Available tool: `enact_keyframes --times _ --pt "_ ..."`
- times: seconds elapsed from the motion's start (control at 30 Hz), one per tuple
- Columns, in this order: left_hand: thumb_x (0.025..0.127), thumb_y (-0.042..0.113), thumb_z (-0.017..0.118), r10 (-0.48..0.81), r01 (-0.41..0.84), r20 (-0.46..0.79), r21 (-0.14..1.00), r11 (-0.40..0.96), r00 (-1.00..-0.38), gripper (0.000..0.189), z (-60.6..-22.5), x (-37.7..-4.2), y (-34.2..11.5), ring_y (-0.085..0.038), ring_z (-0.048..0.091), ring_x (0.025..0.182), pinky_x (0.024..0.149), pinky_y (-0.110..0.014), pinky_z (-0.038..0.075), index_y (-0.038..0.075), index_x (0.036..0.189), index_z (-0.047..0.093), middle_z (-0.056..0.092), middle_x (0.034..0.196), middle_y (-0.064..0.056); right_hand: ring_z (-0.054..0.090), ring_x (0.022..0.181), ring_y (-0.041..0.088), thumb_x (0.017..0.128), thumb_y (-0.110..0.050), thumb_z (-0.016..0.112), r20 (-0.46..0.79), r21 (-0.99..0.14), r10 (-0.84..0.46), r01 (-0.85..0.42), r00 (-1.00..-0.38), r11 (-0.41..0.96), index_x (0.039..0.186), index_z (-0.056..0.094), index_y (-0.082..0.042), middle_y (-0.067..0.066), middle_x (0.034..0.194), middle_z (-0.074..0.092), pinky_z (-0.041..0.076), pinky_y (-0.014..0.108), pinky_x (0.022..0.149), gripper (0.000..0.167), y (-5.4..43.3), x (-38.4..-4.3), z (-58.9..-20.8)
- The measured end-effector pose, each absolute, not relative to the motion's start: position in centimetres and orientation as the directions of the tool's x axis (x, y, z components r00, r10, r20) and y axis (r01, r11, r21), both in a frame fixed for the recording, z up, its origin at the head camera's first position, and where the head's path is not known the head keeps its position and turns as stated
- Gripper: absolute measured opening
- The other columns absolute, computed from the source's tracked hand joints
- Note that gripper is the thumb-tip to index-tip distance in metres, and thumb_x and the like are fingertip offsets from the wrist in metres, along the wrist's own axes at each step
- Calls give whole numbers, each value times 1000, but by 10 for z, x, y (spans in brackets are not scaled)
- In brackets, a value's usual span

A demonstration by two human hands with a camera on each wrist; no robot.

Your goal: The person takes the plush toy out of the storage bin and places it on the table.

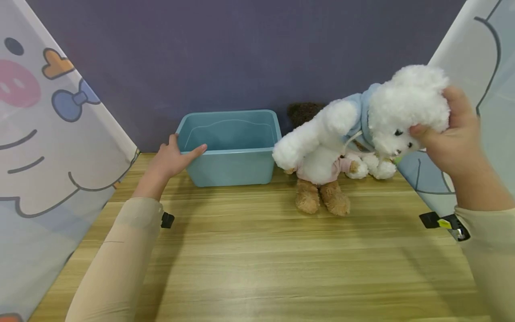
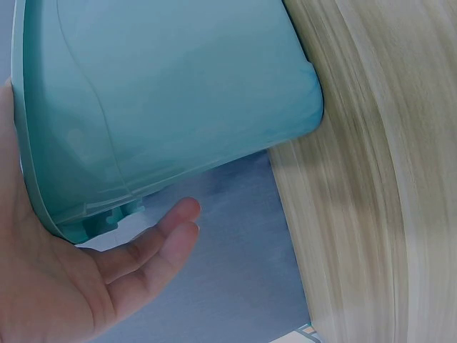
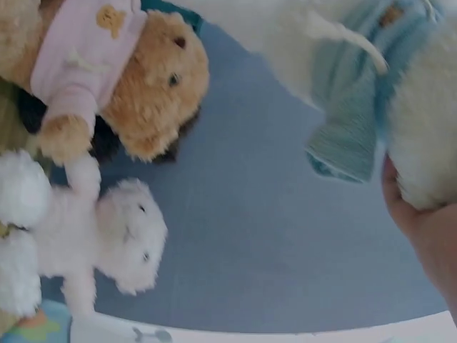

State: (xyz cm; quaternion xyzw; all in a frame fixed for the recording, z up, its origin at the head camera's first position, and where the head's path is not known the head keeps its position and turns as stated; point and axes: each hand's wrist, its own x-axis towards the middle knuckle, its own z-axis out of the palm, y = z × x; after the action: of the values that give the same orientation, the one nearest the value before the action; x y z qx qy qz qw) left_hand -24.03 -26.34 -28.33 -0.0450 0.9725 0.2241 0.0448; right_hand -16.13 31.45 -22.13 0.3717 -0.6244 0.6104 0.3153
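My right hand (image 1: 460,134) grips a white teddy bear (image 1: 406,103) in a blue hoodie by its head, holding it tilted above the table with its legs toward the left. In the right wrist view, the blue hoodie (image 3: 350,107) hangs beside the hand. My left hand (image 1: 169,158) holds the left front corner of a blue-green plastic bin (image 1: 231,167), thumb over the front rim and fingers around the left side. The left wrist view has these fingers (image 2: 153,261) below the rim, by a notched clip. From above, the visible inside of the bin holds nothing.
Behind the held bear sit a tan teddy bear (image 3: 161,86) in a pink shirt, a pale pink plush (image 3: 132,236) and a dark brown plush (image 1: 303,114). A dark panel (image 1: 241,53) backs the wooden table (image 1: 281,259); printed cloths (image 1: 60,147) flank it.
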Motion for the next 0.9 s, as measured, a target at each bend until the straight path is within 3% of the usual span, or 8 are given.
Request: enact_keyframes --times 0.17,0.27,0.33,0.5,0.6,0.67,0.77,0.9 --pt "75 107 35 -68 -109 -107 441 891 -992 146 -285 -239 -265 -69 23 151 115 -83 30 11 167 -26 -3 170 -44 61 99 1 88 13 76 747 -545 -143 -721 -649 428 138 59 7 -17 124 68 48 5 82 53 339 -145 -215" --pt "75 107 35 -66 -109 -109 446 889 -992 146 -286 -240 -265 -69 21 152 116 -83 29 12 167 -27 -4 171 -44 58 98 -5 85 17 76 681 -517 -141 -607 -719 603 141 69 -12 -26 125 63 43 0 79 63 351 -138 -211" --pt "74 107 35 -67 -109 -110 444 890 -992 146 -287 -241 -266 -69 20 152 116 -83 29 12 167 -27 -4 170 -44 56 100 -7 85 12 81 676 -483 -163 -599 -719 639 144 67 -21 -29 126 62 41 0 80 69 359 -135 -209" --pt "74 107 35 -69 -108 -104 439 892 -992 147 -288 -242 -266 -69 21 151 116 -83 29 12 167 -26 -3 170 -44 50 105 -15 83 -3 91 677 -345 -237 -584 -697 735 143 68 -6 -38 128 53 36 -1 81 63 375 -133 -206" --pt "74 107 35 -69 -106 -100 440 891 -993 147 -288 -242 -265 -69 21 151 116 -83 29 12 167 -26 -2 170 -44 45 104 -20 80 3 91 635 -265 -273 -536 -722 801 142 65 4 -44 127 45 33 -2 78 68 384 -133 -206" --pt "75 107 35 -68 -105 -98 439 892 -993 146 -287 -241 -265 -69 21 152 116 -83 28 11 167 -26 -3 170 -44 41 105 -24 78 1 92 603 -219 -295 -510 -741 832 143 65 1 -47 127 41 30 -3 78 70 391 -135 -208" --pt "75 107 35 -68 -105 -100 438 893 -993 146 -285 -240 -265 -69 20 152 116 -83 28 11 167 -26 -4 170 -44 33 110 -29 74 -7 97 553 -144 -345 -495 -758 857 143 67 -6 -23 133 61 29 -3 79 75 400 -139 -211" --pt "75 107 35 -67 -108 -108 437 893 -992 146 -284 -239 -264 -70 22 151 116 -82 29 11 167 -27 -4 170 -45 34 98 -31 69 -21 100 419 -68 -375 -440 -827 895 145 67 -16 15 130 68 33 1 71 83 407 -144 -217"
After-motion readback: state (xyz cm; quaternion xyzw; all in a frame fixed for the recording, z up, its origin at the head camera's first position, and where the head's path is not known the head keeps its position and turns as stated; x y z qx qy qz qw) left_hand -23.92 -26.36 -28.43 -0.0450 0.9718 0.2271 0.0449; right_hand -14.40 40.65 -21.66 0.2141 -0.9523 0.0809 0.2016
